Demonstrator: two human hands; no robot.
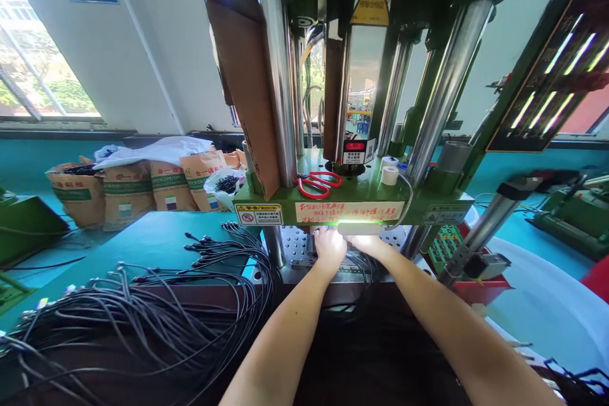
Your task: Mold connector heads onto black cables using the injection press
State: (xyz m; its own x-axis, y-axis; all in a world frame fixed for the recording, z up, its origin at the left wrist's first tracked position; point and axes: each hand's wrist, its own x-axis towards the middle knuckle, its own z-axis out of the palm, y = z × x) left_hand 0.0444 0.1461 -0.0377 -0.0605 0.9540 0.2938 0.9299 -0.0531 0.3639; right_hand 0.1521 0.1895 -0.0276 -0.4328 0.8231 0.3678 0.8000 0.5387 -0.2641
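Both my hands reach under the green platen (352, 203) of a vertical moulding press. My left hand (329, 247) rests on the metal mould plate (295, 244), fingers curled and pointing inward. My right hand (364, 242) lies beside it, brightly lit by the lamp under the platen, its fingers hidden in glare. Thin black cables (361, 266) run from the mould toward me beneath my wrists. Whether either hand grips a cable cannot be made out.
A large pile of black cables with plugs (143, 304) covers the teal table at left. Red scissors (318, 184) and tape rolls (390, 174) sit on the platen. Paper sacks (128, 193) stand at back left. A control box (445, 244) is at right.
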